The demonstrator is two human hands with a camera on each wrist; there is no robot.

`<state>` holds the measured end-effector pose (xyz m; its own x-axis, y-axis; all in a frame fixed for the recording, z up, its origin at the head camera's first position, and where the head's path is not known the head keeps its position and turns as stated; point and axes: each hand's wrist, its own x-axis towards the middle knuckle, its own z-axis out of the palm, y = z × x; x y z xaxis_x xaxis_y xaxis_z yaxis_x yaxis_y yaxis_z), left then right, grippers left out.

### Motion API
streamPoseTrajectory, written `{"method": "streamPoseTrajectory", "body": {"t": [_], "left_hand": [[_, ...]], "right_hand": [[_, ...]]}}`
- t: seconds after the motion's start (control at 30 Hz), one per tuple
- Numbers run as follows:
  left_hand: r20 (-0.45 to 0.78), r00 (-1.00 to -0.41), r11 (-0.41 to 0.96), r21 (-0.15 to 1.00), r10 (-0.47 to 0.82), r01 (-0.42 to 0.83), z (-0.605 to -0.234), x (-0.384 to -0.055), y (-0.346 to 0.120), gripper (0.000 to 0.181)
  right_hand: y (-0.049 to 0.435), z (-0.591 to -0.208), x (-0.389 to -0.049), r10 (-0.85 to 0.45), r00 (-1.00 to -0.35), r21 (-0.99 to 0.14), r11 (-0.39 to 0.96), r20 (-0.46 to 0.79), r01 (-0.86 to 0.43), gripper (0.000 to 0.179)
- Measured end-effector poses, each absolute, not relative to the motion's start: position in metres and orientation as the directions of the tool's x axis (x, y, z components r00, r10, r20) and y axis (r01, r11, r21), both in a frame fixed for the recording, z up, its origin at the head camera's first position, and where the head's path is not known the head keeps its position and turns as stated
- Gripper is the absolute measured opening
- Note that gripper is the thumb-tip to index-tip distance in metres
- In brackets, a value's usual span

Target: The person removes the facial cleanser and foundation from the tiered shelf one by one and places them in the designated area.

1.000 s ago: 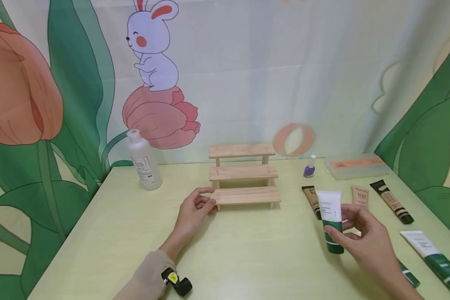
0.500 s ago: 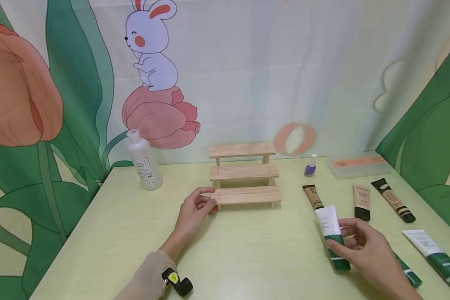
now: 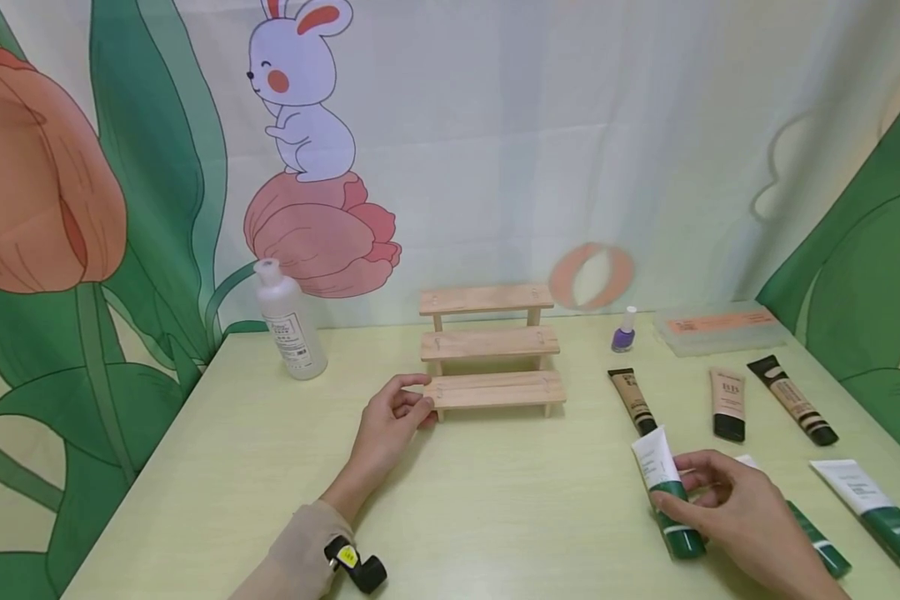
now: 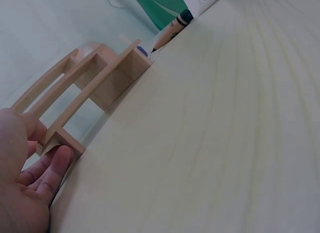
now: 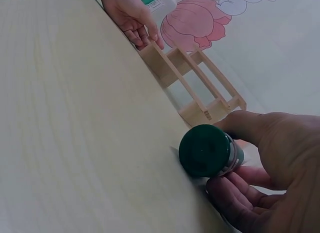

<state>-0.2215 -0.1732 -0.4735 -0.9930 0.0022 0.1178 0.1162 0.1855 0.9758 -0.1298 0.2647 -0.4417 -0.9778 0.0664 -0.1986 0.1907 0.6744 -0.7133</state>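
Observation:
A three-step wooden display stand [image 3: 495, 390] stands at the middle back of the table. My left hand [image 3: 390, 421] grips the left end of its lowest step, thumb and fingers either side of the wood in the left wrist view. Low over the table at the right, my right hand [image 3: 742, 508] holds a white and green squeeze tube [image 3: 667, 492] between thumb and fingers. The tube leans, its green cap [image 5: 202, 150] toward me. Whether it touches the table I cannot tell. Another white and green tube [image 3: 821, 542] lies partly hidden behind the right hand.
Right of the stand lie a small brown tube [image 3: 632, 400], a beige BB tube [image 3: 728, 406], a black-capped tube [image 3: 792, 400] and a larger green-white tube [image 3: 873, 517]. Purple nail polish [image 3: 624, 333] and a flat clear box [image 3: 720, 329] are behind. A white bottle [image 3: 291, 321] stands left.
My right hand has brought the white and green tube down and toward me, tilting it from near upright. The left hand stays on the stand.

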Motion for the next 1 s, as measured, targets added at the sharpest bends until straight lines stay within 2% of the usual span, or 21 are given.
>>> {"method": "streamPoseTrajectory", "body": {"t": [0.43, 0.63, 0.8, 1.0], "left_hand": [[0.107, -0.994, 0.196, 0.975, -0.002, 0.104, -0.473, -0.220, -0.177, 0.033], [0.118, -0.993, 0.192, 0.975, 0.001, 0.116, -0.473, -0.219, -0.177, 0.032], [0.114, -0.994, 0.189, 0.975, 0.004, 0.112, -0.473, -0.218, -0.177, 0.032], [0.103, -0.995, 0.195, 0.976, 0.003, 0.101, -0.473, -0.218, -0.178, 0.032]], "right_hand": [[0.264, -0.441, -0.123, 0.060, -0.982, -0.663, 0.730, -0.180, 0.166, 0.078], [0.263, -0.433, -0.119, 0.176, -0.980, -0.610, 0.768, -0.090, 0.193, 0.078], [0.263, -0.427, -0.118, 0.297, -0.954, -0.652, 0.715, -0.044, 0.252, 0.082], [0.266, -0.428, -0.114, 0.273, -0.961, -0.697, 0.697, 0.040, 0.168, 0.077]]}}
